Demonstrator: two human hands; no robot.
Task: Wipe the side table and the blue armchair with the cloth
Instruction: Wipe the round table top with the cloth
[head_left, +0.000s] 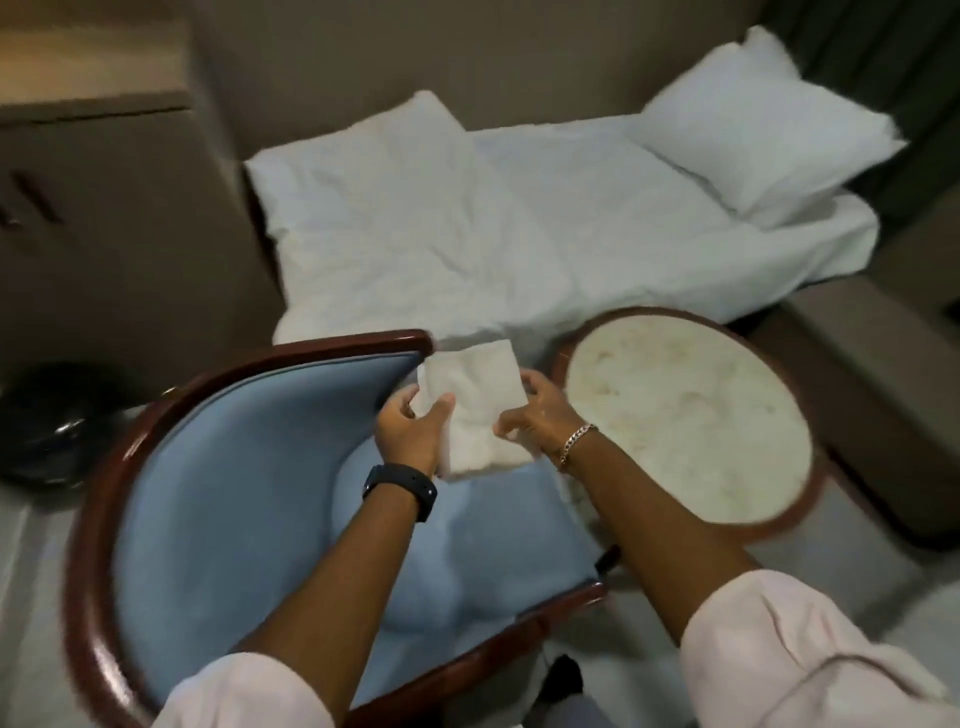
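Observation:
I hold a folded white cloth (475, 402) in the air with both hands, above the right side of the blue armchair (244, 467). My left hand (413, 431) pinches its left edge and my right hand (537, 415) grips its right edge. The armchair has light blue upholstery and a dark red wooden frame, and fills the lower left. The round side table (691, 415), with a pale marble-like top and a dark wooden rim, stands just right of the chair, beside my right hand.
A bed with white sheets (493, 234) and two white pillows (763, 124) lies straight ahead. A beige cabinet (104, 208) stands at the left, with a dark round object (47, 431) on the floor below it. A beige bench (883, 389) sits at the right.

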